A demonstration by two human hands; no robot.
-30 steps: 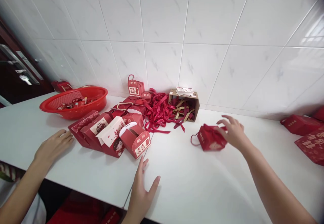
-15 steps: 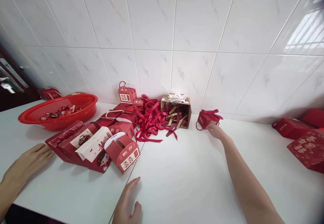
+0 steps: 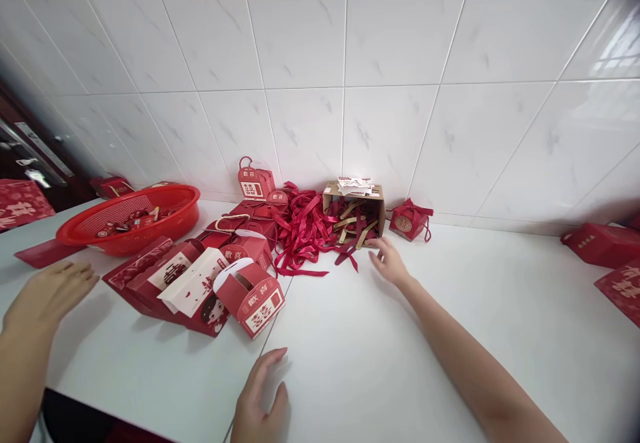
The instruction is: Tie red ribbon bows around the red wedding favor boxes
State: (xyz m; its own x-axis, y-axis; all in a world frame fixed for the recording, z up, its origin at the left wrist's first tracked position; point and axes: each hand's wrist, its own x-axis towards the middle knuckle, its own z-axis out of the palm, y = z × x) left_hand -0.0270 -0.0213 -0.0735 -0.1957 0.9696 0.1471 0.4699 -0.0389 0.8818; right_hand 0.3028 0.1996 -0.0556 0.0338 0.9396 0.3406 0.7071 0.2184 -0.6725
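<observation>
My right hand hovers over the white table just in front of a small cardboard box lying on its side. Its fingers are apart and nothing is in them. Dark red and gold ribbons fill the cardboard box. A small red gift box with a ribbon bow and a round gold emblem stands right of it, apart from my hand. My left hand is low in the middle, fingers and thumb spread, holding nothing. Nearest to it is a red handled candy box with white characters.
A co-worker's hand is at the left, near a red plastic basket holding small wrapped pieces. Several folded red boxes lie left of a loose red ribbon pile. More red boxes stand at the right. A tiled wall closes the back.
My right hand has let go of the small red gift box and moved left toward the cardboard box. The gift box has turned. The co-worker's hand has lifted; more red card shows at the left.
</observation>
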